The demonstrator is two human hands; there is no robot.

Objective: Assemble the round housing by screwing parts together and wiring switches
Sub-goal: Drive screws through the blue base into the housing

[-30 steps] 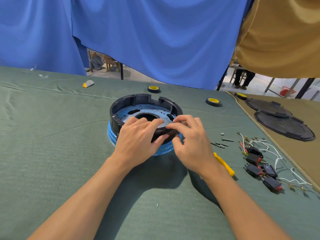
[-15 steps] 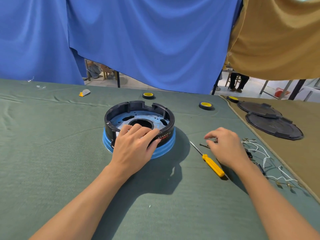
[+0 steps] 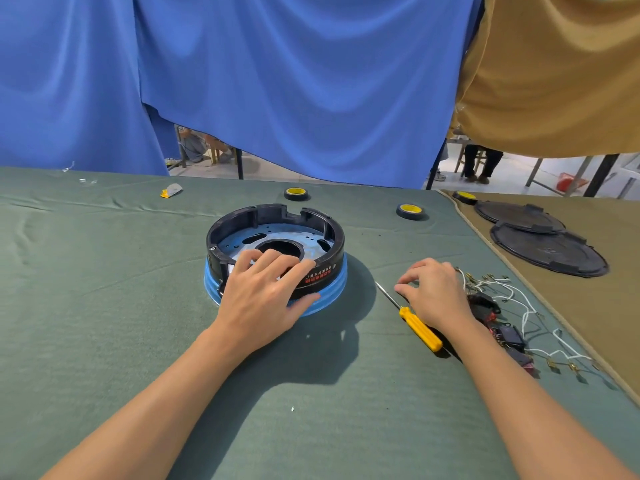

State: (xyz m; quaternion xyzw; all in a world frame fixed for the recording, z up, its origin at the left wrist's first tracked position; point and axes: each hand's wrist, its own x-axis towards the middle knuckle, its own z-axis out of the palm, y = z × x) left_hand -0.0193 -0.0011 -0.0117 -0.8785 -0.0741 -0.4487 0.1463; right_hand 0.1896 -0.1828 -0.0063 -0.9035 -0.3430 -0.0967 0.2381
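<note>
Round housing point(image 3: 270, 213) sits mid-frame on the green table point(image 3: 104, 306), a black ring on a blue base. My left hand point(image 3: 263, 292) lies over its near rim, with the fingers spread onto the inner plate and the thumb against the base. My right hand point(image 3: 436, 292) is off to the right, clear of the housing. Its fingers are curled down and thumb and forefinger are nearly together, can't tell if anything's pinched. The yellow screwdriver point(image 3: 419, 329) lies just left of it, and the switches point(image 3: 485, 304) with white wires are just right.
</note>
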